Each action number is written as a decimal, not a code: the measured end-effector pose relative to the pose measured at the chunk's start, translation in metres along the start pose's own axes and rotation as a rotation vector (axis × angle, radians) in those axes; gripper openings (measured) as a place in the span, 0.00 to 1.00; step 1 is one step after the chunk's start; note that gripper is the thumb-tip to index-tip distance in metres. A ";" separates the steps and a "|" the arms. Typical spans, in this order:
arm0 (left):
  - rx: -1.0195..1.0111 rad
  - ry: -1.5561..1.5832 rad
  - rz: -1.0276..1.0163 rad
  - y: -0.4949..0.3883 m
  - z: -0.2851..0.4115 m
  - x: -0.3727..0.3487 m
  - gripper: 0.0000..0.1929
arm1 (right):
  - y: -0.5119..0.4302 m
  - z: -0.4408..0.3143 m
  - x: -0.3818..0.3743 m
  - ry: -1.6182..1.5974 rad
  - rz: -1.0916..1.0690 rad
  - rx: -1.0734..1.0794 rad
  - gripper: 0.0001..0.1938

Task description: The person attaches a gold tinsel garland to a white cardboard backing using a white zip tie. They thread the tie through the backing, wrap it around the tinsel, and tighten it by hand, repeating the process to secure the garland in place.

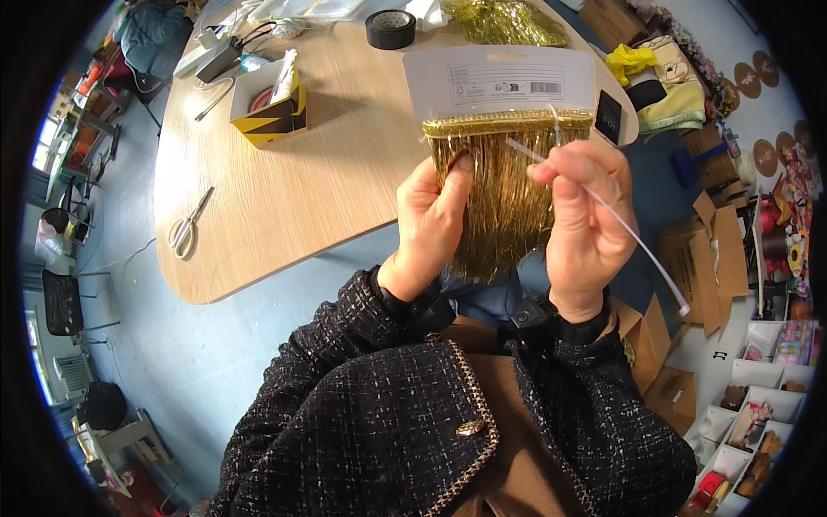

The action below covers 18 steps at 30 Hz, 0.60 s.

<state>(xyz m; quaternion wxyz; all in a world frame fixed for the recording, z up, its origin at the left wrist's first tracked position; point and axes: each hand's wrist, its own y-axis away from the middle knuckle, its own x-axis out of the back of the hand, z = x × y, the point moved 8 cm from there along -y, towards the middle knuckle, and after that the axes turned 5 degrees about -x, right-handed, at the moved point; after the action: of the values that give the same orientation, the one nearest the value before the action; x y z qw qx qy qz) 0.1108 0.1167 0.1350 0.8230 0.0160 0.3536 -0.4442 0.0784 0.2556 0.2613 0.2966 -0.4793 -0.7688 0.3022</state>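
Note:
A gold metallic tinsel fringe [497,187] hangs in front of me from a white header card [426,71] printed with a barcode and text. My left hand [429,223] pinches the left side of the fringe between thumb and fingers, just below its braided top band [491,123]. Between the thumb and fingers of my right hand [591,220] is a white plastic cable tie [636,242], its head hanging at lower right and its other end crossing the fringe. A thin translucent strip [556,126] passes over the band near its right end.
On the wooden table [336,174] are white-handled scissors [187,229], an open yellow-and-black box [268,106], a black tape roll [390,29], more gold tinsel [510,22] and a phone [608,116]. Cardboard boxes [704,258] and white shelf bins [753,388] stand at right.

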 end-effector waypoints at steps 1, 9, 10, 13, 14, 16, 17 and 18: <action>-0.009 0.001 0.001 0.002 0.004 -0.002 0.09 | 0.001 -0.003 -0.003 0.019 -0.018 -0.006 0.11; -0.051 0.023 0.022 0.008 0.021 -0.009 0.08 | 0.006 -0.015 -0.012 0.174 -0.034 0.167 0.15; -0.044 0.026 0.021 0.008 0.021 -0.008 0.07 | 0.007 -0.014 -0.012 0.197 -0.030 0.160 0.15; -0.046 0.005 0.011 0.007 0.020 -0.008 0.07 | 0.007 -0.012 -0.015 0.289 -0.046 0.187 0.16; -0.036 -0.015 0.023 0.007 0.019 -0.007 0.07 | 0.008 -0.011 -0.015 0.290 -0.040 0.187 0.16; -0.043 0.021 0.025 0.008 0.018 -0.009 0.07 | 0.008 -0.007 -0.017 0.294 -0.026 0.180 0.17; -0.040 0.037 0.032 0.008 0.017 -0.009 0.07 | 0.008 -0.005 -0.018 0.308 -0.019 0.170 0.17; -0.049 0.032 0.021 0.009 0.018 -0.010 0.07 | 0.008 -0.003 -0.019 0.322 -0.010 0.182 0.17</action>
<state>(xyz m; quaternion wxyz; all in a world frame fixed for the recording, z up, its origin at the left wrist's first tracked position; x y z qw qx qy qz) 0.1240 0.1228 0.1519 0.8220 0.0068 0.3774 -0.4264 0.0923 0.2420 0.2541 0.4594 -0.4888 -0.6831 0.2887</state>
